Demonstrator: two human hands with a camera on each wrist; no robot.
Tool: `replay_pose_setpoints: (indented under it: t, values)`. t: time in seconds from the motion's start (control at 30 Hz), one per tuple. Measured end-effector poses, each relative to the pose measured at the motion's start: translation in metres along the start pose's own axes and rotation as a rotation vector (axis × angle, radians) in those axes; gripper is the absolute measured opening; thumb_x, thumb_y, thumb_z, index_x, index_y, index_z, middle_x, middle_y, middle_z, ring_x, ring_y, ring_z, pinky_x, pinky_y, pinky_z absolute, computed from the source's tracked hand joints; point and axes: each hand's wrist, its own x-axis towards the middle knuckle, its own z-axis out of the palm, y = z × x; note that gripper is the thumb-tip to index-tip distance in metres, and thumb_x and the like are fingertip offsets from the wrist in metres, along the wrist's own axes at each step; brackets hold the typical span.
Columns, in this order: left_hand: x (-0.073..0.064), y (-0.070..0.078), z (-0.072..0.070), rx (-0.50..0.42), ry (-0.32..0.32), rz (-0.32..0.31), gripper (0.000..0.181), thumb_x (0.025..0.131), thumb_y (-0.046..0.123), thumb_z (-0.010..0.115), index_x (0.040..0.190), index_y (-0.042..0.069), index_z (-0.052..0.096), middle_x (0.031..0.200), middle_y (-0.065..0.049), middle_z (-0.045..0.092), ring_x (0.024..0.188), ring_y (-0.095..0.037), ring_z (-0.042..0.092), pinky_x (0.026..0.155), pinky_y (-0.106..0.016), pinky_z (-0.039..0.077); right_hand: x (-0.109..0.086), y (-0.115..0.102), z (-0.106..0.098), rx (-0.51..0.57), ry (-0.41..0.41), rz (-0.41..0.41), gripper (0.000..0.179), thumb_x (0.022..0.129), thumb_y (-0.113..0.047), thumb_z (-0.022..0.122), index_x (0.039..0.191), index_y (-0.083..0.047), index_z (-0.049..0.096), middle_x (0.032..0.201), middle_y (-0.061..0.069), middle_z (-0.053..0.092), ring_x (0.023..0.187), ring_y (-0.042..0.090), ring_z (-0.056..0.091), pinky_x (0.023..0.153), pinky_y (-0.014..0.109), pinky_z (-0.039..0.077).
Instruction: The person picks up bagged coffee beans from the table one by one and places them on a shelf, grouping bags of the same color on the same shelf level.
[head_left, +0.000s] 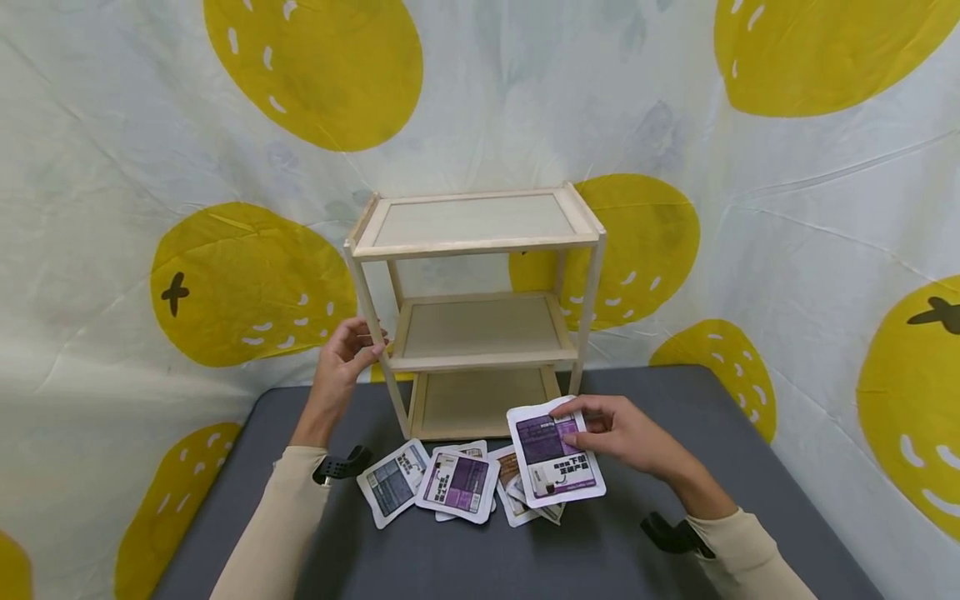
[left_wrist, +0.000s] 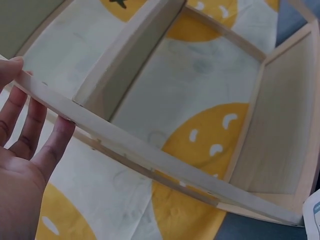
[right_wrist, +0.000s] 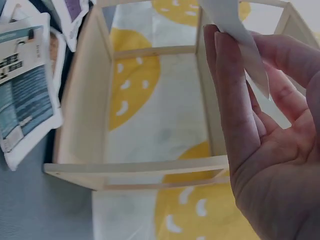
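Note:
A small three-tier wooden shelf stands at the back of the dark table. My left hand holds its front left post near the middle tier, thumb on one side and fingers on the other in the left wrist view. In my right hand a white-edged purple packet is pinched by its upper right side, in front of the shelf's lower right. The right wrist view shows that packet edge-on between thumb and fingers. Several similar flat packets lie at the shelf's foot.
A blue-and-white packet lies leftmost in the row, close to my left wrist. Brown-and-white packets are partly covered by the held one. Behind the dark grey tabletop hangs a white cloth with yellow fruit prints.

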Motion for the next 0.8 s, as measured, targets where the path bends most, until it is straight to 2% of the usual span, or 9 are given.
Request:
replay_pose_setpoints:
  t: [0.17,0.23,0.37,0.53,0.7,0.8]
  values:
    - [0.001,0.001,0.000,0.021,-0.003,-0.016,0.040,0.097,0.002,0.066,0.135,-0.001,0.051,0.118,-0.019,0.061,0.105,-0.026,0.062,0.087,-0.026,0.056,0.002,-0.017,-0.006,-0.001,0.012,0.008,0.035,0.097,-0.009,0.068,0.131,-0.002,0.062,0.120,0.025,0.065,0.089,0.030,0.074,0.074,0.041,0.062]
    - [0.000,0.001,0.000,0.022,-0.007,-0.014,0.040,0.097,0.002,0.065,0.135,-0.002,0.050,0.121,-0.027,0.056,0.104,-0.027,0.061,0.087,-0.026,0.056,0.003,-0.022,-0.008,0.001,0.009,0.001,0.036,0.097,-0.008,0.068,0.132,-0.002,0.062,0.120,0.026,0.065,0.089,0.031,0.074,0.074,0.041,0.062]
    - [0.000,0.000,-0.001,0.017,-0.010,-0.008,0.040,0.097,0.000,0.064,0.134,-0.004,0.050,0.121,-0.034,0.051,0.103,-0.027,0.062,0.087,-0.027,0.057,0.006,-0.034,-0.011,0.000,0.005,-0.004,0.037,0.097,-0.007,0.068,0.133,-0.002,0.061,0.121,0.026,0.065,0.089,0.032,0.073,0.074,0.041,0.062]
    - [-0.001,-0.001,-0.001,0.009,-0.014,-0.007,0.039,0.097,-0.001,0.064,0.134,-0.004,0.050,0.120,-0.033,0.053,0.104,-0.026,0.062,0.087,-0.027,0.057,0.009,-0.047,-0.015,-0.044,0.017,-0.010,0.038,0.097,-0.009,0.069,0.134,-0.005,0.062,0.121,0.023,0.066,0.091,0.032,0.073,0.077,0.040,0.062]
    - [-0.001,0.000,-0.002,-0.005,-0.020,-0.005,0.038,0.098,-0.001,0.063,0.134,-0.004,0.050,0.119,-0.029,0.054,0.107,-0.036,0.062,0.087,-0.028,0.057,0.013,-0.059,-0.018,-0.055,0.020,-0.036,0.039,0.097,-0.009,0.069,0.135,-0.006,0.062,0.120,0.021,0.067,0.090,0.033,0.073,0.078,0.041,0.062]
    - [-0.001,0.002,-0.001,-0.007,-0.022,-0.004,0.038,0.098,-0.001,0.062,0.134,-0.005,0.050,0.120,-0.030,0.054,0.106,-0.032,0.063,0.088,-0.029,0.057,0.015,-0.066,-0.020,-0.046,0.020,-0.048,0.039,0.096,-0.009,0.069,0.135,-0.006,0.063,0.118,0.021,0.069,0.089,0.034,0.073,0.077,0.041,0.062]
